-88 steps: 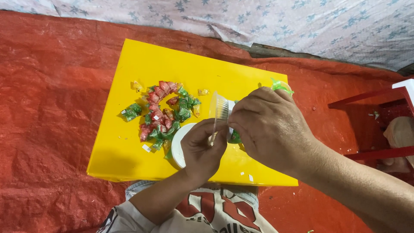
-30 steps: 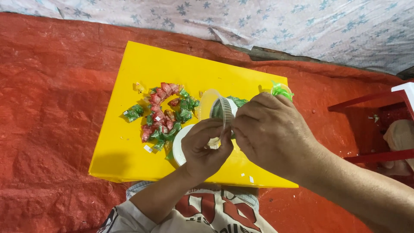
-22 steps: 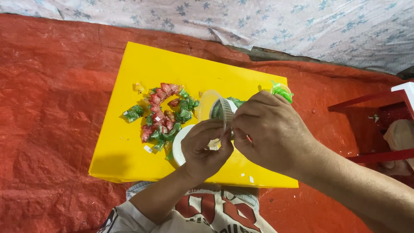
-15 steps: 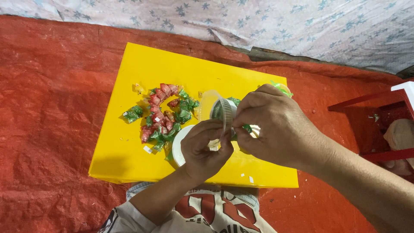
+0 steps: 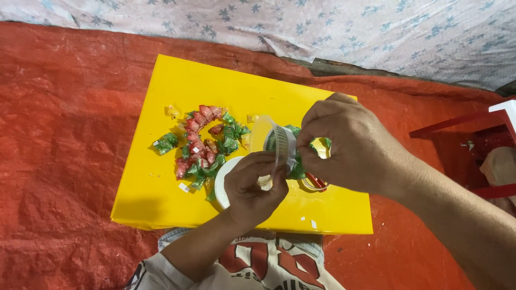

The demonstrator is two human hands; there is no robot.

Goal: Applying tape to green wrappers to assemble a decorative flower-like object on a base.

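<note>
Here my left hand (image 5: 252, 185) is raised over the near edge of the yellow board (image 5: 177, 80), fingers curled around the base of a small clear plastic cup (image 5: 277, 145) tipped on its side. My right hand (image 5: 349, 145) comes in from the right, fingertips pinched on green wrapped candies (image 5: 298, 169) at the cup's mouth. Below lies a white lid (image 5: 221, 185). Farther out, a heap of red and green candies (image 5: 207, 142) sits on the board, over the red tarp (image 5: 54, 134).
</note>
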